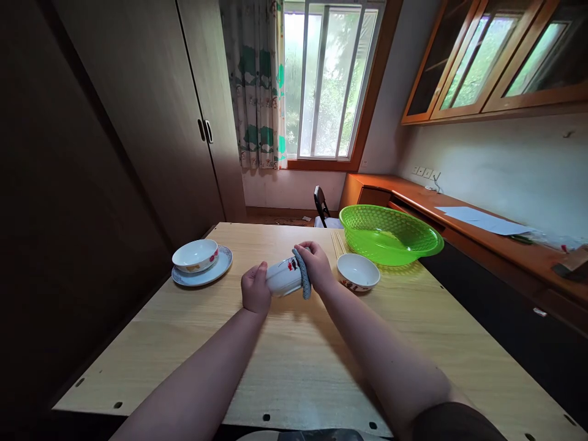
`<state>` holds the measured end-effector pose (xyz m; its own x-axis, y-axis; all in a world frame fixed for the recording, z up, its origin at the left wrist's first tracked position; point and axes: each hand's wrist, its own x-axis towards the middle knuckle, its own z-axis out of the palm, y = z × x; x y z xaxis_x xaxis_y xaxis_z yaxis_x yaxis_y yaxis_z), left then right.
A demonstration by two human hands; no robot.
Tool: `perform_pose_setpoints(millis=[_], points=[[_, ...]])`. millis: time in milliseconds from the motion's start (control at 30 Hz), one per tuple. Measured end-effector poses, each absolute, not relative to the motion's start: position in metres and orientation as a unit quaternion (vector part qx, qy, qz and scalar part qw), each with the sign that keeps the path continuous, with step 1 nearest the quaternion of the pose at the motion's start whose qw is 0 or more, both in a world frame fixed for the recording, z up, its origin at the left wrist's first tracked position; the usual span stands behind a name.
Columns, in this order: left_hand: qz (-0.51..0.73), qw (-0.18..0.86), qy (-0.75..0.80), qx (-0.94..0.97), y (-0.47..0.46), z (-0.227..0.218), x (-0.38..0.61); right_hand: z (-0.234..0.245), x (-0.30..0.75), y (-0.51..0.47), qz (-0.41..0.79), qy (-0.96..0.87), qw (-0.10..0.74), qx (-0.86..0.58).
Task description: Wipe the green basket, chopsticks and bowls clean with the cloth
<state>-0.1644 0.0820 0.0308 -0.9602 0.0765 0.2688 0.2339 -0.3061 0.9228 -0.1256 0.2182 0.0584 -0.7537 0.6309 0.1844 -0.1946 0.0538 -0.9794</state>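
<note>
A white cup (283, 277) with a red and black print lies tilted on its side in the air above the table. My left hand (256, 288) is closed round its left end. At the cup's right end, my right hand (315, 264) grips a blue-grey cloth (304, 277) and presses it against the cup; the fingertips are partly hidden. Just right of that hand stands a white bowl (358, 272) with a patterned outside. On the left, another white bowl (195, 254) with a floral pattern rests on a blue-rimmed plate (223, 269).
A green plastic basket (390, 245) stands at the table's far right, with wooden chopsticks (339, 243) lying beside it. Beneath everything is a light wooden table (275, 367). Behind it are a folding chair (321, 205) and, along the right wall, a desk (413, 199) with papers (484, 220).
</note>
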Motion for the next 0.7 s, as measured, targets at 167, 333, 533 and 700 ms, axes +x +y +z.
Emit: perform_pose_setpoints(millis=[167, 333, 533, 700], points=[[-0.796, 0.055, -0.589, -0.131, 0.082, 0.029, -0.164, 0.060, -0.126, 0.222, 0.704, -0.655, 0.211, -0.174], [-0.774, 0.077, -0.616, -0.121, 0.082, 0.029, -0.164, 0.062, -0.121, 0.222, 0.520, -0.763, 0.319, -0.215], [-0.745, 0.088, -0.649, -0.126, 0.081, 0.027, -0.166, 0.070, -0.112, 0.221, 0.362, -0.835, 0.353, -0.218], [-0.744, 0.086, -0.652, -0.120, 0.083, 0.028, -0.166, 0.072, -0.107, 0.222, 0.305, -0.860, 0.395, -0.109]])
